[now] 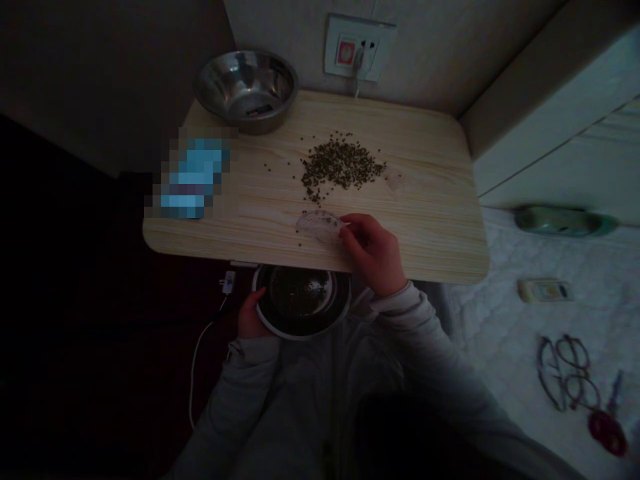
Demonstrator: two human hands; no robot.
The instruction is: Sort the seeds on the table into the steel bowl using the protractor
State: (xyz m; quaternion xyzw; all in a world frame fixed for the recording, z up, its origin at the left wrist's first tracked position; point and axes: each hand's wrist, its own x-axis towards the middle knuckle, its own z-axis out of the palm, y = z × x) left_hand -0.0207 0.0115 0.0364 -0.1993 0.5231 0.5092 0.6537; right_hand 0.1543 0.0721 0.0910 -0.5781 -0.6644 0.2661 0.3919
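My right hand (pixel 374 257) is closed, pinching a thin clear plastic piece (pixel 320 225) that lies low over the table near its front edge. Beyond it, a loose pile of small dark green beans (pixel 343 163) is spread on the wood-grain table (pixel 430 220), with a few strays around it. Just under the table's front edge, my left hand (pixel 251 317) grips the left side of a round dark bowl (pixel 300 327) with a pale rim, thumb over the rim. Small beans and a bright reflection show inside the bowl. The far rim sits beneath the tabletop edge.
A steel basin (pixel 247 90) stands at the back left of the table, behind a blurred-out bright screen (pixel 195 177). On the wall is a socket (pixel 359 50) with a plug. At right, a white quilted bed (pixel 490 347) holds a green item (pixel 565 220), a small pack and coiled cords (pixel 570 373).
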